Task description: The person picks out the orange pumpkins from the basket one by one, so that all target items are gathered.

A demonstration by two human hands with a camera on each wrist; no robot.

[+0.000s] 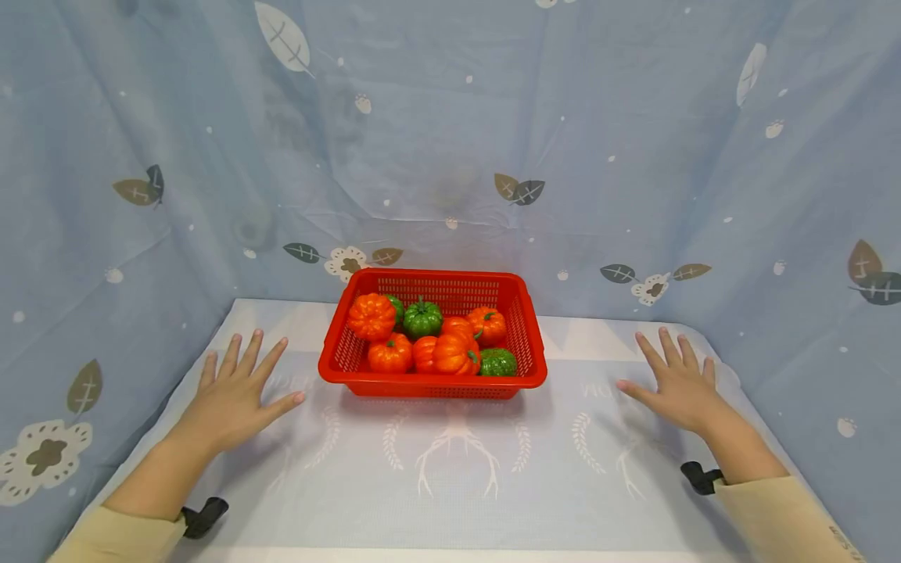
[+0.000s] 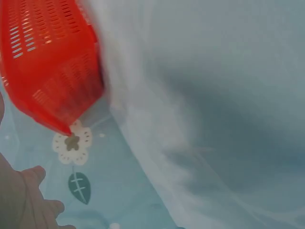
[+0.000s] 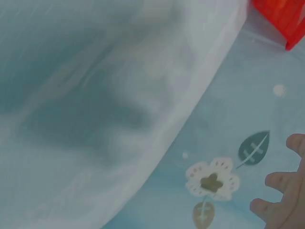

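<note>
A red plastic basket (image 1: 436,381) with slotted walls stands at the back middle of the table. In it lie several small orange pumpkins (image 1: 371,317) and green pumpkins (image 1: 423,319), plus a bumpy green one (image 1: 498,362) at the front right corner. To the basket's left, my left hand (image 1: 228,395) is held with fingers spread, touching nothing that I can see. My right hand (image 1: 679,387) is spread likewise, off to the basket's right and apart from it. In the left wrist view the basket (image 2: 52,71) shows at upper left; its contents are hidden there.
A pale patterned cloth (image 1: 457,469) covers the white table. Blue curtains (image 1: 436,141) printed with leaves and flowers rise behind the table and on both sides. Each wrist wears a black strap mount (image 1: 206,517).
</note>
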